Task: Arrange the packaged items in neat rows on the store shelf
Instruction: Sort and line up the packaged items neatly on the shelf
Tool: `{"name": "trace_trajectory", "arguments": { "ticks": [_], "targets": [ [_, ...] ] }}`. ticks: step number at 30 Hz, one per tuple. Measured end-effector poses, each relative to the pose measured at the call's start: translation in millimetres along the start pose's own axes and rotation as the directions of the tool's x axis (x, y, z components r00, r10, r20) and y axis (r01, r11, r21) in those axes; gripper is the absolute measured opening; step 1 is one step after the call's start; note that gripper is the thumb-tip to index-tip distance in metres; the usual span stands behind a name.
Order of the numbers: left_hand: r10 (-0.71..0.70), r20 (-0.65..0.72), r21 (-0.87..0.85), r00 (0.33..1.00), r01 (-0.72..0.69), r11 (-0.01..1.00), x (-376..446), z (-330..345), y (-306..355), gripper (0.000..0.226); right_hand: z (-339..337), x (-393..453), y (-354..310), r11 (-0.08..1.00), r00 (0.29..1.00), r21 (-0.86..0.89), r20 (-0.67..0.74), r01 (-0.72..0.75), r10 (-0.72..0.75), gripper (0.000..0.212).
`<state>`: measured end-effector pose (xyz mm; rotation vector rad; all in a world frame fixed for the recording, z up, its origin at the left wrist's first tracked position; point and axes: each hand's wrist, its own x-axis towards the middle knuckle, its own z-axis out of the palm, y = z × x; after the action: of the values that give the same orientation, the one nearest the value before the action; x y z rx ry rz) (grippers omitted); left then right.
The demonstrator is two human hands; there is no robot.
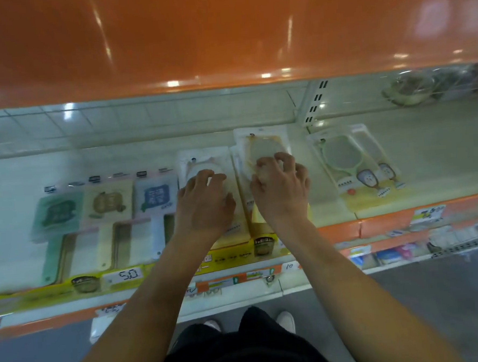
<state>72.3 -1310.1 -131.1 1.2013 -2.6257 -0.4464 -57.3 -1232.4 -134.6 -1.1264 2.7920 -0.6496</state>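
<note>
Head view, blurred throughout. A pale store shelf runs across the frame beneath a glossy orange panel, with an orange and yellow price strip along its front edge. Both of the person's hands are on packaged items at the middle of the shelf. The left hand lies palm down on a white blister pack, fingers curled over a round pale item under the clear plastic; whether the fingertips grip or only press cannot be told. The right hand rests on the neighbouring yellow-backed pack, fingers bent and clawed onto its clear front, seemingly pinching the pack at its middle. This pack lies just beside the white one, set slightly further back and a little askew. To the left, three flat carded packs lie side by side in a row: a green pack, a cream pack and a blue pack, each with a hang slot at the top and a printed motif. To the right, well apart from the hands, lie overlapping hand-mirror packs on yellow-based cards. A handwritten price tag reads 5.0. Lower shelves hold small goods, too blurred to identify. Dark trousers and white shoes show below.
</note>
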Motion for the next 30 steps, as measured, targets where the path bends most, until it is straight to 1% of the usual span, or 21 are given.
{"name": "trace_trajectory", "arguments": {
  "ticks": [4,10,14,18,22,30],
  "targets": [
    [0.023,0.039,-0.011,0.999,-0.023,1.0,-2,-4,-12,0.045,7,-5,-9,1.0,1.0,-0.015,-0.007,-0.014,0.013,0.035],
    [0.032,0.039,-0.01,0.999,-0.032,0.999,-1,-7,-15,0.047,15,-1,-6,0.997,1.0,-0.081,0.009,0.002,-0.001,0.038],
    [0.005,0.038,-0.021,0.999,-0.005,1.0,-3,-5,-18,0.045,32,-1,6,0.99,0.995,-0.137,0.1,0.012,0.002,0.042],
    [-0.004,0.021,-0.012,1.0,0.004,1.0,-3,-5,-18,0.041,38,-1,14,0.995,0.992,-0.102,0.128,0.016,-0.003,0.043],
    [-0.013,0.017,-0.017,1.0,0.013,1.0,-5,-5,-14,0.042,37,-2,15,0.996,0.994,-0.085,0.106,0.031,-0.022,0.042],
    [-0.021,0.024,-0.034,0.999,0.022,0.999,-8,-4,-12,0.042,36,-1,17,0.998,0.993,-0.05,0.107,0.046,-0.04,0.043]
  ]
}}
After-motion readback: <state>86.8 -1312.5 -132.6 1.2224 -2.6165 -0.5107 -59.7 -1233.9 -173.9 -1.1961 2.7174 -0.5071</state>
